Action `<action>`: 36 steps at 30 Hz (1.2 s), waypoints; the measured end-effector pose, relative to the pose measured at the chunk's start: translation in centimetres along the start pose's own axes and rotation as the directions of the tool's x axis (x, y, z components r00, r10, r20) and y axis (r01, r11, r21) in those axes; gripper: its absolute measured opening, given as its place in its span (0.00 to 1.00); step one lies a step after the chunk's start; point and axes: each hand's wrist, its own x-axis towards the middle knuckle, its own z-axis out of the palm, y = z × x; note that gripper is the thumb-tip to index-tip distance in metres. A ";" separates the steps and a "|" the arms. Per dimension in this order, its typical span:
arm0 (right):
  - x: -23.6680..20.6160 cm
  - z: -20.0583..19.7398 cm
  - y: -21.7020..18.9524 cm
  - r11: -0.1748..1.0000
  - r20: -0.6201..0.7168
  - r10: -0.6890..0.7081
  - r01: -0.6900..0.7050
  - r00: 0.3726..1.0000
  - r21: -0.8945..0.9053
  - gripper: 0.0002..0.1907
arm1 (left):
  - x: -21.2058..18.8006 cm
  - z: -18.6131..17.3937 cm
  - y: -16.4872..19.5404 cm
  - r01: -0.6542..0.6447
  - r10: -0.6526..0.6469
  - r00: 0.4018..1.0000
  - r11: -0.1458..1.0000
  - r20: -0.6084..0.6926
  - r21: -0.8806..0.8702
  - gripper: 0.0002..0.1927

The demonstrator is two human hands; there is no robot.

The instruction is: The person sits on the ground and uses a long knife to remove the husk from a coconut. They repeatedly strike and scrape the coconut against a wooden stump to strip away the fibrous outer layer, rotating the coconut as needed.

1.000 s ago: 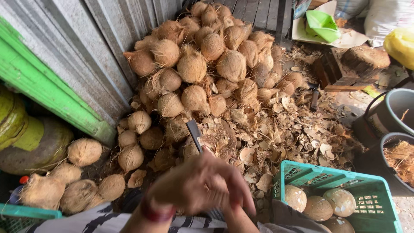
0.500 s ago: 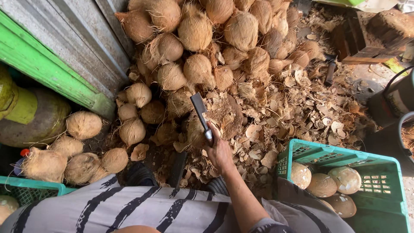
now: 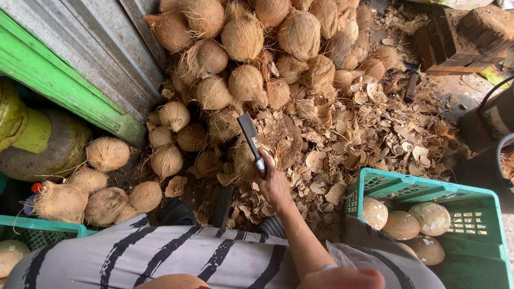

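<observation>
My right hand reaches forward and grips the handle of a flat-bladed chopping knife. The blade points up and away, over a fibrous husked coconut at the foot of a large coconut pile. Only a sliver of my left hand shows at the bottom edge, above my striped lap; its fingers are hidden. A green crate at the right holds several pale peeled coconuts.
Shell chips and husk scraps litter the ground on the right. A corrugated metal wall with a green beam stands left, with more coconuts below it. Another green crate sits bottom left. Dark buckets stand at the far right.
My hands were together close to the camera; the right hand has since stretched out with the knife toward the pile. The view has tilted down and closer.
</observation>
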 end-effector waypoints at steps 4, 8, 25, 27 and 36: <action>0.1 -0.4 -0.4 0.998 -0.027 -0.069 0.069 0.997 0.010 0.37 | -0.5 -1.6 -1.4 -0.036 0.036 0.999 0.999 -0.011 0.025 0.38; -0.2 -0.7 -0.8 0.996 -0.018 -0.089 0.089 0.996 -0.031 0.39 | -1.0 -2.2 -1.8 -0.062 0.063 0.998 0.996 -0.028 0.057 0.42; 1.0 -2.0 3.0 0.767 0.000 0.041 -0.032 0.999 0.640 0.23 | -21.7 -20.4 -13.4 0.797 -0.633 0.114 -0.402 -0.766 0.450 0.66; 0.5 -2.9 2.8 0.784 -0.041 0.062 -0.023 0.997 0.621 0.17 | -23.1 -20.4 -13.6 0.811 -0.594 0.053 -0.443 -0.803 0.381 0.66; -3.3 -1.7 2.8 0.896 0.079 0.147 -0.167 0.986 0.412 0.12 | -23.6 -24.9 -13.5 0.857 -0.610 0.247 -0.226 -0.753 0.464 0.55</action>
